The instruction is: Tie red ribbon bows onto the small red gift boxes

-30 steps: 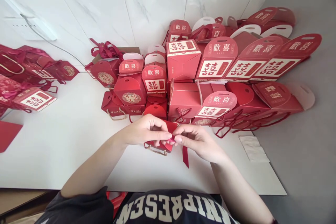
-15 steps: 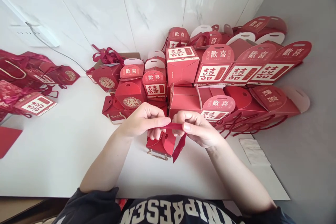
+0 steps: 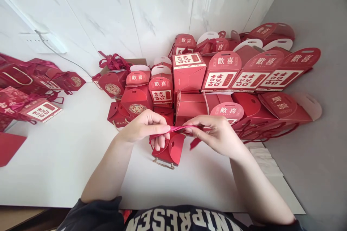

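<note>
A dark red ribbon stretches, twisted, between my two hands above the table. My left hand is closed, pinching the ribbon between thumb and fingers. With its thumb and fingertips, my right hand grips the other part, and a loose end hangs below it. Just under the hands sits a small red gift box with rounded flaps and a beige rope handle on its near side. Part of that box is hidden by my left fingers.
Many red gift boxes stand stacked along the tiled wall, some with dark red cords. More red bags and boxes lie at the left, near a red card. A white tissue pack lies at the right of the white table.
My right hand has moved a little right, and the ribbon is now drawn out longer and twisted between the hands. The view has shifted slightly.
</note>
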The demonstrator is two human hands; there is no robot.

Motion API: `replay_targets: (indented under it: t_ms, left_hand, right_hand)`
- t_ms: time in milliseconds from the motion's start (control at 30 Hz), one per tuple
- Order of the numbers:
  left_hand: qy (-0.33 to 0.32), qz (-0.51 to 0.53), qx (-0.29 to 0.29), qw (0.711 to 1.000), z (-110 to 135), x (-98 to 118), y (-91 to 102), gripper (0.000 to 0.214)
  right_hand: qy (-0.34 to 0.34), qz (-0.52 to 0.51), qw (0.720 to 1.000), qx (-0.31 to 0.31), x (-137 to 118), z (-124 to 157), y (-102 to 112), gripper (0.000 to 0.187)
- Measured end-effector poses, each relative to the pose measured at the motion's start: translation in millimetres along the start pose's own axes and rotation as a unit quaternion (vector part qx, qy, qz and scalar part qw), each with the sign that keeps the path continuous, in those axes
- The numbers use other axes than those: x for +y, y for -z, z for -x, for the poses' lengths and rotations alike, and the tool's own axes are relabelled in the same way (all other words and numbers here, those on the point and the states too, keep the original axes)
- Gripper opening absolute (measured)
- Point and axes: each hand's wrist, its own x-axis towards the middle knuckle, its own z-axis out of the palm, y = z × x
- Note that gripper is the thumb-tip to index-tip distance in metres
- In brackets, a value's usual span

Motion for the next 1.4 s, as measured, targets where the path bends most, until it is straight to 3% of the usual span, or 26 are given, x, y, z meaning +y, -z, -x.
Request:
replay_targets:
  t_ms: [167,333,400,500,600,700,833,1000,1133,1267,1400]
  left_hand:
    - [0.039,-0.003,-0.014,0.999,-3,2,-7.4,0.030]
    - [0.016,0.015,-0.023,0.999,-3,0,-7.3,0.029]
    - [0.017,0.011,-0.059,0.998,-2,-1,-5.4,0.029]
    - [0.035,0.004,-0.114,0.993,-2,-3,-5.9,0.027]
    - [0.049,0.007,-0.117,0.992,-5,-6,-13.2,0.030]
    - [0.045,0.033,-0.054,0.997,-10,-8,-23.8,0.037]
    - [0.012,0.055,0.001,0.998,-14,-7,-31.5,0.030]
    - [-0.031,-0.005,-0.034,0.999,-6,-5,-30.6,0.019]
    - [-0.147,-0.065,-0.043,0.986,0,-5,-32.5,0.011]
    - [-0.259,-0.060,-0.101,0.959,4,-5,-33.6,0.018]
    - [-0.261,-0.080,-0.157,0.949,10,-10,-30.5,0.010]
  right_hand:
    - [0.162,0.229,0.953,0.117,1,4,-5,0.008]
    - [0.246,0.393,0.875,0.138,7,6,-5,0.016]
    - [0.261,0.449,0.844,0.133,9,8,-4,0.017]
    - [0.260,0.491,0.823,0.118,8,9,-4,0.019]
    - [0.260,0.496,0.820,0.119,4,7,-5,0.019]
    - [0.277,0.480,0.825,0.111,0,6,-6,0.010]
    - [0.294,0.492,0.813,0.105,0,7,-6,0.025]
    - [0.307,0.491,0.808,0.108,4,7,-6,0.035]
    - [0.310,0.429,0.844,0.084,6,7,-9,0.037]
    - [0.295,0.394,0.868,0.073,9,14,-10,0.047]
    - [0.260,0.372,0.890,0.049,12,30,-11,0.047]
